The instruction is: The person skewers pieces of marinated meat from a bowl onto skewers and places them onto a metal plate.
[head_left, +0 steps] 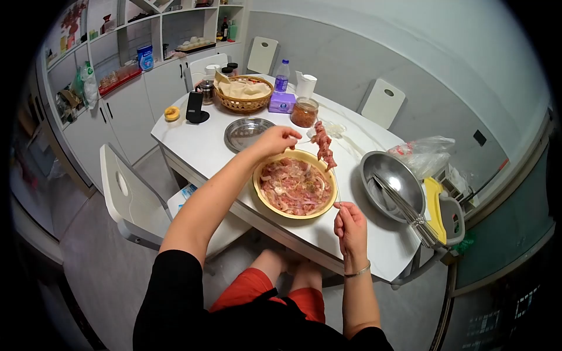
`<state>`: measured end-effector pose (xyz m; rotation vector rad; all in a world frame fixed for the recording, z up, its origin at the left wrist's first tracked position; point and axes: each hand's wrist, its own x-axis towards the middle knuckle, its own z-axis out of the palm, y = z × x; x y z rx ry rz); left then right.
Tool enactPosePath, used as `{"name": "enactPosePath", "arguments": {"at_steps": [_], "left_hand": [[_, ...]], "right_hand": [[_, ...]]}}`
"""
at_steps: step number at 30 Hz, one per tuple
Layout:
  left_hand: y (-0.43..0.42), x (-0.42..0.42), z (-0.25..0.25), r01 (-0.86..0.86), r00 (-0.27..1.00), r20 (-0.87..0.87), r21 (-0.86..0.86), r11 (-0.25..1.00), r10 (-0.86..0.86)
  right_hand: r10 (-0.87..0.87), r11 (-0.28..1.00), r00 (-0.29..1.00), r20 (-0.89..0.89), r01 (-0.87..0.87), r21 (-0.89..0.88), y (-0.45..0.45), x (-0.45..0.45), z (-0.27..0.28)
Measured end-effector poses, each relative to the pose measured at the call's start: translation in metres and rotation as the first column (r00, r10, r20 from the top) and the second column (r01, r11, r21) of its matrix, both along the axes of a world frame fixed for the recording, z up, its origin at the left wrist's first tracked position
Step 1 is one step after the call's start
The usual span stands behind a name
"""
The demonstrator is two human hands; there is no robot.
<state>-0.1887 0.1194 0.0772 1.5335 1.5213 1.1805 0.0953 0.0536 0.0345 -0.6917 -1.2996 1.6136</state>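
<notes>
My right hand (351,225) is closed round the lower end of a thin metal skewer (339,186), which stands nearly upright at the right rim of a yellow bowl. Pieces of raw meat (323,146) are threaded on its upper part. The yellow bowl (258,192) holds sliced raw meat with onion (295,186). My left hand (281,141) is over the bowl's far rim, left of the threaded meat, with its fingers curled; whether anything small is between the fingertips I cannot make out.
Behind the bowl are a round metal tray (246,133), a jar (304,112), a purple tissue pack (282,103) and a wicker basket (244,104). A steel bowl (389,175) with several skewers (410,215) stands right. A white chair (130,190) is at left.
</notes>
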Motion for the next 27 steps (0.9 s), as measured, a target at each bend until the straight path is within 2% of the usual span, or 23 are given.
{"name": "enactPosePath", "arguments": {"at_steps": [2,3,5,10,13,16,19,22,23,25,26,27], "left_hand": [[0.012,-0.012,0.016,0.021,0.998,-0.052,0.086,0.996,-0.017],[0.015,-0.016,0.028,0.002,1.0,-0.018,0.133,0.991,0.001],[0.022,-0.03,0.057,0.001,0.993,-0.114,0.168,0.986,0.019],[0.032,-0.061,0.103,-0.045,0.994,-0.086,0.227,0.973,0.066],[0.027,-0.073,0.111,-0.054,0.995,-0.068,0.222,0.974,0.07],[0.025,-0.087,0.104,-0.044,0.998,-0.04,0.218,0.975,0.054],[0.022,-0.099,0.093,-0.065,0.997,-0.029,0.187,0.98,0.072],[0.01,-0.106,0.091,-0.093,0.992,-0.067,0.152,0.984,0.104],[0.007,-0.107,0.091,-0.114,0.99,-0.061,0.151,0.982,0.124],[-0.002,-0.107,0.092,-0.127,0.99,-0.047,0.108,0.986,0.133],[-0.004,-0.108,0.091,-0.129,0.991,-0.029,0.101,0.987,0.132],[-0.006,-0.109,0.09,-0.13,0.991,-0.01,0.096,0.987,0.131]], "right_hand": [[-0.012,1.0,0.999,-0.031,0.011,-0.013,0.005,-0.017,0.01],[-0.026,0.999,0.998,-0.063,0.025,-0.03,0.006,-0.027,0.016],[-0.007,0.999,0.996,-0.087,0.003,-0.039,0.01,-0.05,0.026],[0.045,0.994,0.974,-0.222,-0.065,-0.084,0.011,-0.128,0.044],[0.015,0.986,0.949,-0.314,-0.067,-0.155,0.004,-0.192,0.041],[0.001,0.981,0.948,-0.318,-0.063,-0.185,-0.007,-0.251,0.025],[-0.07,0.966,0.952,-0.298,-0.01,-0.259,-0.007,-0.303,-0.01],[-0.245,0.965,0.955,-0.165,0.224,-0.14,0.015,-0.355,-0.07],[-0.247,0.964,0.953,-0.175,0.223,-0.147,0.025,-0.368,-0.088],[-0.495,0.866,0.86,0.125,0.476,0.155,0.033,-0.384,-0.112],[-0.497,0.865,0.859,0.123,0.48,0.147,0.033,-0.386,-0.115],[-0.392,0.92,0.905,0.164,0.384,0.076,0.033,-0.387,-0.119]]}}
